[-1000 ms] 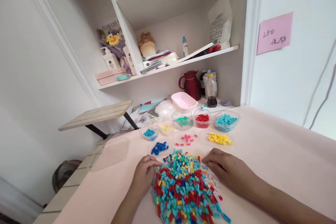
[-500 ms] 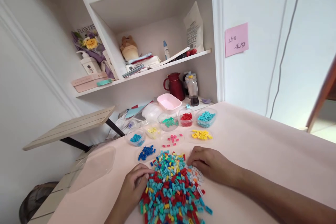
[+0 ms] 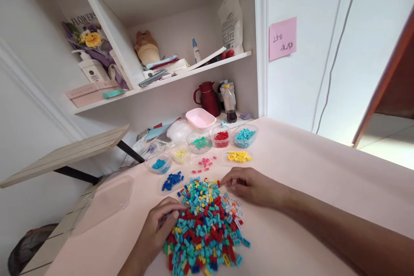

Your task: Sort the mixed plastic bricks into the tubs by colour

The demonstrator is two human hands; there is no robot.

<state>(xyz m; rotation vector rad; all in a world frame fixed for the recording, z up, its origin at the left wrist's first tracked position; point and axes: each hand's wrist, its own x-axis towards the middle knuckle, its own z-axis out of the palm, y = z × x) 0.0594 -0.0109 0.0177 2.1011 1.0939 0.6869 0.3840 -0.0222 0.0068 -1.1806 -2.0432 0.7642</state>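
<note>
A heap of small mixed plastic building bricks (image 3: 200, 233) lies on the table between my hands, mostly turquoise and red, with yellow, green and blue ones among them. My left hand (image 3: 161, 222) rests at the heap's left side, fingers loosely bent, index fingertip touching the bricks and thumb apart from it. At the far right edge of the heap is my right hand (image 3: 247, 184), its index finger stretched toward a red brick (image 3: 218, 183) and its other fingers bent. No brick shows in either hand. Pale grey bricks (image 3: 237, 211) lie below the right hand.
Clear containers beyond the heap hold sorted bricks: dark blue (image 3: 172, 180), blue (image 3: 159, 164), pale yellow (image 3: 180, 154), green (image 3: 202, 142), red (image 3: 221, 137), turquoise (image 3: 245, 136) and yellow (image 3: 239, 156). Pink bricks (image 3: 205, 164) sit among them. Behind stand a pink tub (image 3: 200, 118), red jug (image 3: 209, 99) and bottle (image 3: 230, 105).
The whole view has shifted, so things sit further left and higher. My right hand has moved slightly away toward the heap's far edge. My left hand stays beside the heap.
</note>
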